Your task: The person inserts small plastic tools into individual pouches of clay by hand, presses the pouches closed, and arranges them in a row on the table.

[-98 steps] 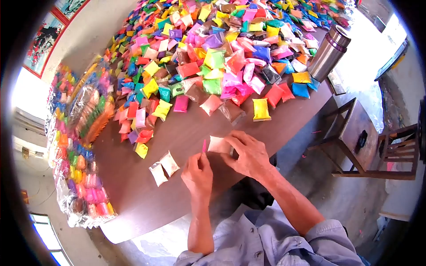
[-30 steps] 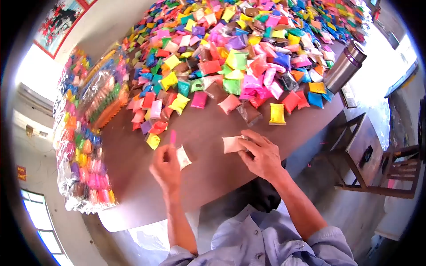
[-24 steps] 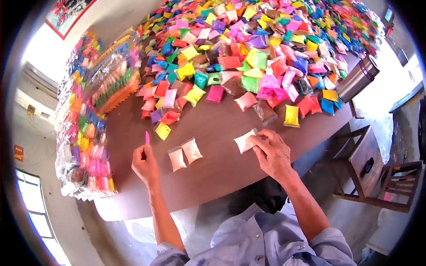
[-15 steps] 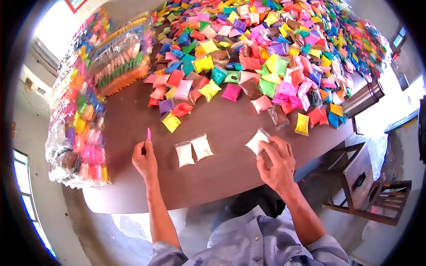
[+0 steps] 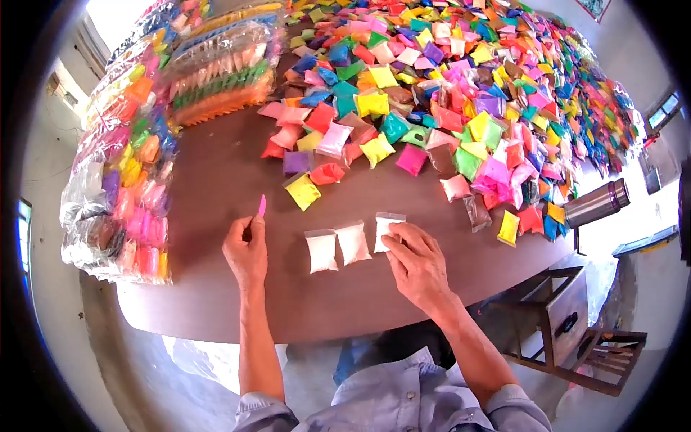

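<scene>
My left hand (image 5: 246, 250) is closed just above the table's near left, with a small pink pointed plastic piece (image 5: 262, 205) sticking up from between thumb and fingers. Its lower part is hidden in the grip. To the right, two small clear packets with white filling, a left one (image 5: 322, 251) and a middle one (image 5: 353, 243), lie side by side. My right hand (image 5: 419, 268) has its fingers on a third white packet (image 5: 386, 229), just right of the middle one. The fingers cover that packet's lower right part.
A large heap of coloured packets (image 5: 403, 86) covers the far side of the brown table (image 5: 216, 165). Clear bags of packets (image 5: 137, 187) and bagged rows of coloured pieces (image 5: 223, 79) line the left. A steel flask (image 5: 597, 204) lies at the right edge, above a wooden chair (image 5: 568, 324).
My right hand has brought its white packet leftward, close to the two others. The left hand still grips the pink piece. The whole view has shifted a little.
</scene>
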A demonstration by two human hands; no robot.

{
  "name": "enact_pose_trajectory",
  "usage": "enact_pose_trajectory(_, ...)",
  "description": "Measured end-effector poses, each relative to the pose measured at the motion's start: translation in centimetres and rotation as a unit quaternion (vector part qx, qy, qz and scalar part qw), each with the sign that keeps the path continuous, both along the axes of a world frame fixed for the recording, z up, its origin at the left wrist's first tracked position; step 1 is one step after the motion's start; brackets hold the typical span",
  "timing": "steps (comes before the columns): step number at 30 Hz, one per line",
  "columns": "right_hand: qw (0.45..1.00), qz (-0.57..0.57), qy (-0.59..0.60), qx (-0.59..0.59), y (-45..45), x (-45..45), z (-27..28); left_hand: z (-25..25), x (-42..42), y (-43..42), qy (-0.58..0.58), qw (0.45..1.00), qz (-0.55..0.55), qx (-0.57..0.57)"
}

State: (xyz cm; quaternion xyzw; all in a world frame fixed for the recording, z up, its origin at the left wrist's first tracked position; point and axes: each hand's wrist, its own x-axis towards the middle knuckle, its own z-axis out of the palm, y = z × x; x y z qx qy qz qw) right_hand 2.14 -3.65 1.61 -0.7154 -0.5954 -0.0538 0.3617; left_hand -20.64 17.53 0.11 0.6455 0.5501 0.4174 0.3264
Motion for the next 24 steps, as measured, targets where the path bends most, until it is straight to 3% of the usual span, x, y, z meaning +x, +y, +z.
enact_pose_trajectory(24,0.998,0.041,0.052,0.020,0.06,0.18,-0.12,0.38,0.15,-0.06,-0.042,0.998,0.020,-0.041)
